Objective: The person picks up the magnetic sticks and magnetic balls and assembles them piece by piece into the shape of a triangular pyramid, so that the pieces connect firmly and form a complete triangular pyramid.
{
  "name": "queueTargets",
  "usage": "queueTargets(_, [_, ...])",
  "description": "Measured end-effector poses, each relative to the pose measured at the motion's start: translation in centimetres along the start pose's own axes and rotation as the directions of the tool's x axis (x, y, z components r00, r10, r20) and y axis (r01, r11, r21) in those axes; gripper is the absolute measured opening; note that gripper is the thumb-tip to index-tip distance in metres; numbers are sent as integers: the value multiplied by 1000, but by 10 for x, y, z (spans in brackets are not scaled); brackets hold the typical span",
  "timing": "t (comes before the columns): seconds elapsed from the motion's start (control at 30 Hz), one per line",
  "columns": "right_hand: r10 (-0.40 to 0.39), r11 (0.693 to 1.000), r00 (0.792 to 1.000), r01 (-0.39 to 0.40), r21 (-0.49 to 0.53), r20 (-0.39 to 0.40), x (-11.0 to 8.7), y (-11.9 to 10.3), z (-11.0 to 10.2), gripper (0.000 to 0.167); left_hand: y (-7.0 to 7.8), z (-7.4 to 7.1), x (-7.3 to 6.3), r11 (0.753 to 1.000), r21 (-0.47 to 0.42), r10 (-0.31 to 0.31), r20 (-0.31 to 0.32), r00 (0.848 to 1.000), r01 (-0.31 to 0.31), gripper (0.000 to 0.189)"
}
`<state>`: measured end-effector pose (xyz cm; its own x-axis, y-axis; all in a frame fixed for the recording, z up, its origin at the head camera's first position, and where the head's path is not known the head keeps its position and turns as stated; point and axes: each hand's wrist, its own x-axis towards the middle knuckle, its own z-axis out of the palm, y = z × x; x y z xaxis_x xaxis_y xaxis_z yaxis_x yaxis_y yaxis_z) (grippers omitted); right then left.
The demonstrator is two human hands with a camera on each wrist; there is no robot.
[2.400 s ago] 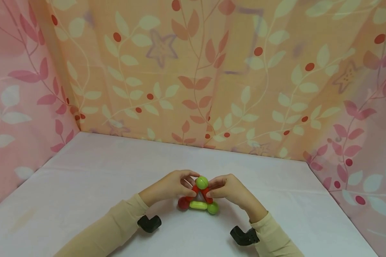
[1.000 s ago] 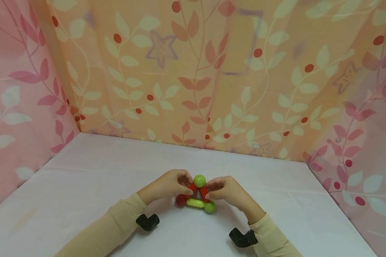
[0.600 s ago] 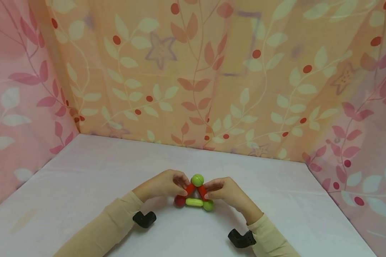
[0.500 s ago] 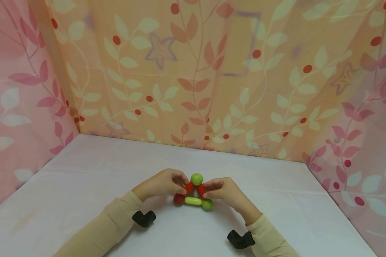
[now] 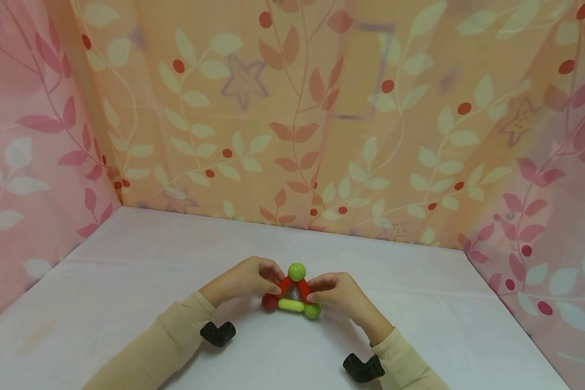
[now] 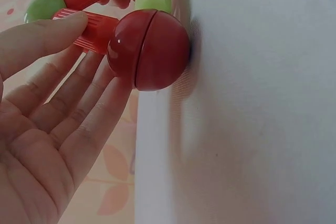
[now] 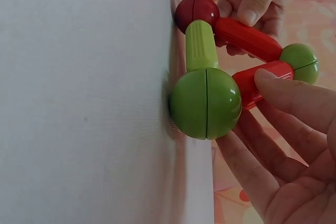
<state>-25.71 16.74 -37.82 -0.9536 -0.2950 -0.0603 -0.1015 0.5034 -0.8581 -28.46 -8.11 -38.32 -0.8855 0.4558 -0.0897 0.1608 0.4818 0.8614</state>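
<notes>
A triangle of toy rods and balls stands on its bottom side, apex raised off the table. Its parts are a green top ball [image 5: 297, 272], a dark red ball [image 6: 149, 51], a green ball [image 7: 205, 103] and a yellow-green rod [image 5: 291, 305] between the two lower balls. My left hand [image 5: 251, 279] pinches the left red rod [image 7: 247, 38], thumb in front and fingers behind. On the other side, my right hand [image 5: 343, 292] holds the right red rod [image 7: 248, 87] between thumb and fingers. Both lower balls sit at the white tabletop.
A white cloth-covered table [image 5: 151, 249] spreads around the hands. Patterned fabric walls [image 5: 292, 108] close it in at the back and both sides. Black angled wrist mounts [image 5: 218, 334] hang below the forearms.
The triangle has shifted slightly left over the table, with both hands moving along with it. Each hand keeps its hold on its red rod.
</notes>
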Motion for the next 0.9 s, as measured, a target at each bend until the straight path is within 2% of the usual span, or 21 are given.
queueTargets(0.4, [18, 1000, 1000, -18, -3, 5, -1, 1, 0, 29, 1, 0, -1, 1000, 12, 2, -3, 1000, -2, 18])
queueTargets(0.9, [13, 1000, 998, -13, -6, 61, 3, 7, -3, 33, 3, 0, -1, 1000, 11, -21, -7, 1000, 21, 19])
